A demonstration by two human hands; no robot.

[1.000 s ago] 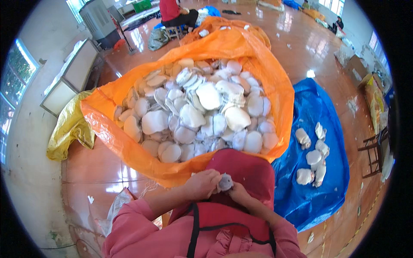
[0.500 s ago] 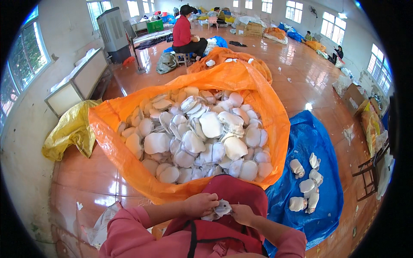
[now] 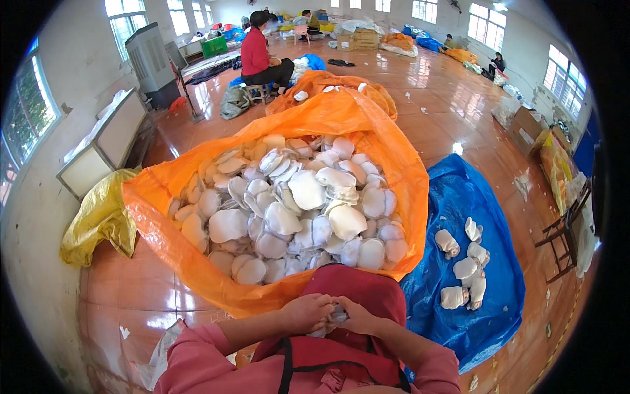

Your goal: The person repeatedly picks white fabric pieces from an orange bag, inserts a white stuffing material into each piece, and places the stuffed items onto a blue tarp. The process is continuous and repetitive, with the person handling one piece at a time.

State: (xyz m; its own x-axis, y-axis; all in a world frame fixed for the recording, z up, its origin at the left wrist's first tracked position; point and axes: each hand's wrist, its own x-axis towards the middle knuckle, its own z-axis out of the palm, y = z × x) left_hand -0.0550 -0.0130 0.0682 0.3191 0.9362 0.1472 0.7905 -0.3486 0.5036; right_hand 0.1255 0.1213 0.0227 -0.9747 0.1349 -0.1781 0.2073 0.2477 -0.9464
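Small grey-white soft piece (image 3: 339, 315) sits between the two hands, above the dark red cloth over the person's lap (image 3: 361, 285). Mostly covered by fingers; full shape can't be made out. Left hand (image 3: 308, 314) closed around it; right hand (image 3: 357, 318) gripping it from the other side, some fingertips out of sight. Just ahead: wide-mouthed orange plastic sack (image 3: 197, 276), sides spread, filled with a heap of flat white and off-white oval pads (image 3: 282, 220); lower layers buried, depth can't be told. Right of it: crinkled blue plastic sheet (image 3: 459, 190) carrying several bundled white pieces (image 3: 454, 297), exact form unclear. Left: crumpled yellow sack (image 3: 98, 223), inside hidden. Whitish bag (image 3: 161, 356) lower left, partly behind the left pink sleeve (image 3: 197, 351). Far-off bags and seated people too small to read
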